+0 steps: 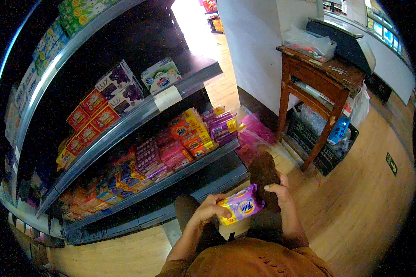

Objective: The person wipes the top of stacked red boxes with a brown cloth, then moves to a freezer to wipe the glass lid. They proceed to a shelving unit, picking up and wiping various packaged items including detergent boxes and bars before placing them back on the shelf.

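My left hand (pixel 210 209) is closed round the left end of a purple-and-yellow wrapped soap pack (pixel 241 206), held tilted above my lap. Just right of the pack, my right hand (pixel 282 191) is closed, its thumb over a dark brown piece (pixel 263 173) that looks like a cloth. The cloth's upper end stands past my fingers, and its lower part blends with my dark trousers. On the low shelf ahead lie similar purple packs (pixel 223 125), beside orange packs (pixel 192 131) and pink packs (pixel 174 156).
Red-and-yellow boxes (pixel 92 117) and white-and-purple boxes (pixel 120 87) stack on the shelf above, whose metal edge (pixel 125 117) juts out. At right stands a wooden table (pixel 330 76) with a clear plastic bin (pixel 309 44). Below it is a black crate (pixel 316 143). Pink plastic bags (pixel 259 129) lie beside the shelf.
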`<action>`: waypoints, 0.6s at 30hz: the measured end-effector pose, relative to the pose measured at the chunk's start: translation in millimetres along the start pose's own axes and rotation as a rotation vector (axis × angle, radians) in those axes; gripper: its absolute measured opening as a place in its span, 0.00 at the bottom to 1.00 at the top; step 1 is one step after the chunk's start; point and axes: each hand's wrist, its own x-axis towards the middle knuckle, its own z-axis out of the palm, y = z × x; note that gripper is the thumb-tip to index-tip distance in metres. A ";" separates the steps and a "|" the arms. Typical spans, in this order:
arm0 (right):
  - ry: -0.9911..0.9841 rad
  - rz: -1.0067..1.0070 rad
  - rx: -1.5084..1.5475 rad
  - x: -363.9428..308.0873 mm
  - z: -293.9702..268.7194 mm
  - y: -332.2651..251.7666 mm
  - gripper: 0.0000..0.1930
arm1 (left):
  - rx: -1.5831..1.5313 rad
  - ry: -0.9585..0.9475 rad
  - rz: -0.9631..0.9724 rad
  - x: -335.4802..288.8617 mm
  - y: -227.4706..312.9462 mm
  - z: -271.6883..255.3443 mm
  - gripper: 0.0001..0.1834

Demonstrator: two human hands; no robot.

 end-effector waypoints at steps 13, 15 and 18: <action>0.114 -0.120 0.207 -0.2 -23.0 -2.2 0.27 | -0.103 0.227 0.024 -1.3 -3.9 -10.8 0.30; 0.126 -0.081 0.193 -2.7 -15.4 -10.8 0.26 | -0.150 0.225 0.045 2.7 -6.7 -12.0 0.30; 0.200 -0.017 0.219 -0.7 -3.8 -9.3 0.23 | -0.179 0.216 0.073 0.8 -4.7 -10.1 0.32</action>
